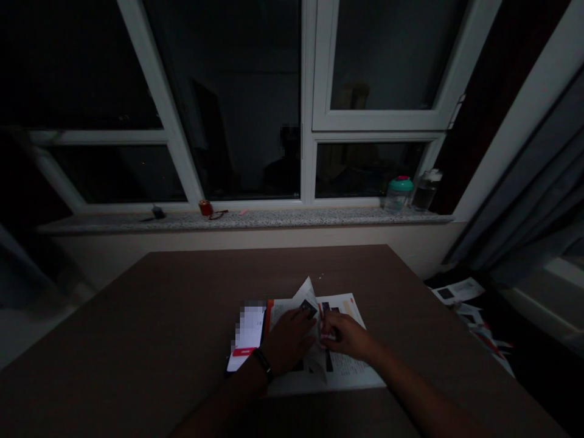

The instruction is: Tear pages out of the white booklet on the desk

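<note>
A printed paper [351,368] with text, pictures and orange-red trim lies on the brown table in front of me. One part of it, a folded sheet [306,292], stands up in a peak near the middle. My left hand [289,340] rests flat over that sheet, fingers stretched out, a dark band on the wrist. Close beside it, my right hand [343,333] has its fingers curled and pinched at the sheet's right edge. A lit phone [249,334] lies left of the paper, its screen partly blurred out.
The brown table [182,316] reaches toward a granite sill [274,218]. On the sill stand a teal-lidded bottle [399,193], a clear bottle [426,191], a small red jar [205,208] and a dark small object [158,212]. Loose printed sheets [460,291] lie beyond the table's right edge.
</note>
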`<state>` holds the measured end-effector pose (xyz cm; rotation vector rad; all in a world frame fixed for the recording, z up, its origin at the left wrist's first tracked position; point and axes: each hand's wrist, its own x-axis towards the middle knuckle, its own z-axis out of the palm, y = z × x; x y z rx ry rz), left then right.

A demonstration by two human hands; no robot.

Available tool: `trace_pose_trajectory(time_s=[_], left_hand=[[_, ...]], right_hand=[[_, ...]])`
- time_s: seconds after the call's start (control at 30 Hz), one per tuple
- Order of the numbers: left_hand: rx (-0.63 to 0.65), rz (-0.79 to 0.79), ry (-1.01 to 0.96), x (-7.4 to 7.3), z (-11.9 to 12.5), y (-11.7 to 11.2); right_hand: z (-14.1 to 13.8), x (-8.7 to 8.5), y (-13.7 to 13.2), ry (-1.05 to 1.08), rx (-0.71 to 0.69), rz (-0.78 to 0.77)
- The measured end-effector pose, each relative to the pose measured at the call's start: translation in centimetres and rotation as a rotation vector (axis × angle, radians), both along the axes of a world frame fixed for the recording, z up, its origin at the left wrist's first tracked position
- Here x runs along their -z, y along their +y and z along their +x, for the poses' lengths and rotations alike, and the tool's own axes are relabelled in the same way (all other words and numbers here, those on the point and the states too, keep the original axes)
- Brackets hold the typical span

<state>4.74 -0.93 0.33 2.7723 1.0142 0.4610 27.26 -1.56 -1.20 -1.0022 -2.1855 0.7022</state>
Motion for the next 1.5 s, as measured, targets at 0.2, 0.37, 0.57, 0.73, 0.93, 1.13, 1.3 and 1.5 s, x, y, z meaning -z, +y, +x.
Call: trace_pose_trajectory(time_s=[0.2, 0.37, 0.57, 0.73, 0.93, 1.13, 1.3, 1.5], left_hand=[[0.005, 0.007, 0.001, -0.1, 0.0, 0.1], [0.003, 0.011, 0.002, 0.1, 0.0, 0.1], [0.025, -0.027, -0.010, -0.7, -0.1, -0.1], [0.054, -0.059, 0.000, -1.3, -0.3, -0.1], [0.046, -0.052, 0.007, -0.7, -0.4, 0.0], [0.044, -0.038, 0.006, -0.5, -0.3, 0.0], [0.039, -0.035, -0.003, -0.7, -0.1, 0.0], [0.044, -0.040, -0.015, -0.4, -0.2, 0.1]], right_hand=[[-0.6, 0.3, 1.5, 0.031, 0.178, 0.047], [-0.7, 0.8, 2.0, 0.064, 0.224, 0.023], [-0.7, -0.1, 0.2, 0.008, 0.154, 0.029], [-1.0, -0.7, -0.3, -0.086, 0.116, 0.137], [-1.0, -0.2, 1.1, -0.074, 0.195, 0.133], [-0.8, 0.4, 1.2, -0.060, 0.141, 0.023], [-0.5, -0.1, -0.2, -0.095, 0.021, 0.016], [-0.5, -0.3, 0.3, -0.076, 0.063, 0.011]])
